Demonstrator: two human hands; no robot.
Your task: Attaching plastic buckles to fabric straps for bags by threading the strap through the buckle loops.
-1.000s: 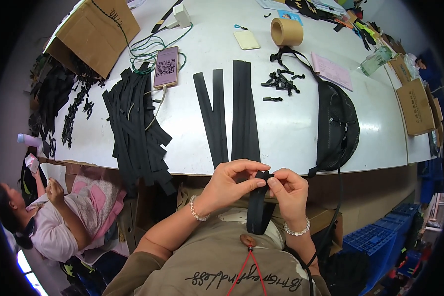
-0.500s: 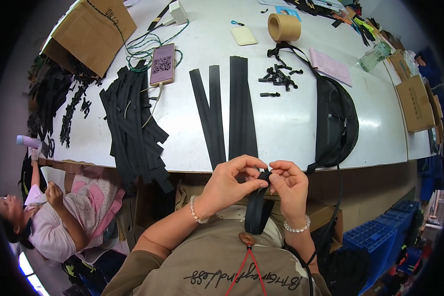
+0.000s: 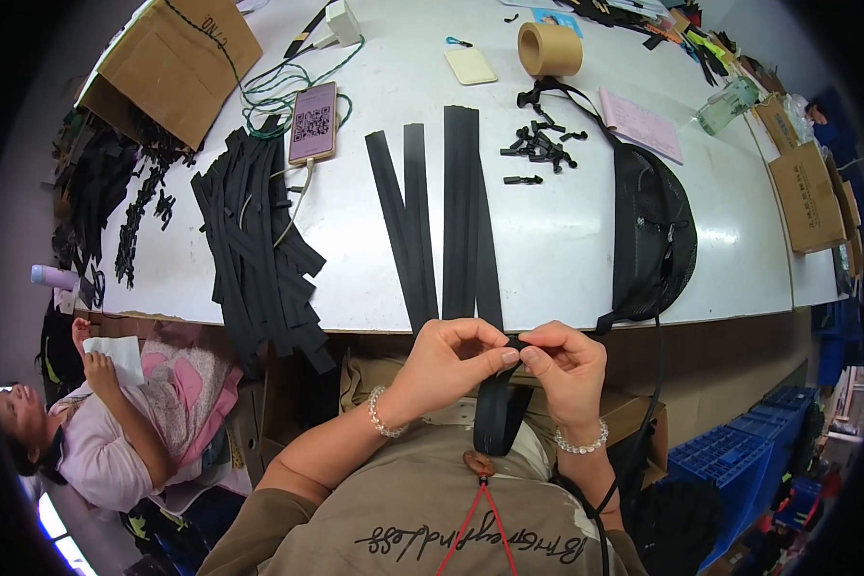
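In front of my chest, a long black zipper tape hangs in a loop below my fingers. My left hand pinches its upper end between thumb and fingertips. My right hand pinches the same end from the other side, and the fingertips of both hands nearly meet. Whatever small part sits between them is mostly covered. Just beyond my hands, more black zipper tapes lie lengthwise on the white table. Farther right is a small pile of black zipper pulls.
Left of centre, a heap of black tapes overhangs the table edge, beside a phone on a cable. A black mesh bag, a tape roll and a pink notepad lie rightward. A co-worker sits at the left.
My fingertips have drawn closer together over the tape's end, and my right hand has sunk slightly. The co-worker's raised arm has come down toward the white paper.
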